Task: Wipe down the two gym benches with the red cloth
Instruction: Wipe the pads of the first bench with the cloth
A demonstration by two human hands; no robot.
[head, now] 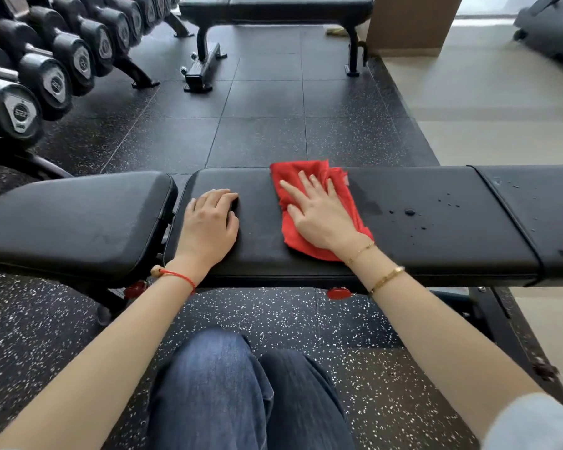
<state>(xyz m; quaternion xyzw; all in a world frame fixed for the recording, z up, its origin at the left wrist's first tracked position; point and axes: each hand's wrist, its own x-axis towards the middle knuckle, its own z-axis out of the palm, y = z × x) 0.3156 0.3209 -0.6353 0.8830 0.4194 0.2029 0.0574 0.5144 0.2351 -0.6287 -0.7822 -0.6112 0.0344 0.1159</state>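
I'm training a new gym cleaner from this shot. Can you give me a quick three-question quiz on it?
1. True or false: the right hand presses flat on the red cloth.
2. Where do water droplets lie on the near bench? A) left of the cloth B) right of the cloth C) nowhere
3. What is the left hand doing?

Key
1. True.
2. B.
3. It rests on the bench pad, fingers curled, holding nothing. The far bench stands beyond, by the dumbbell rack.
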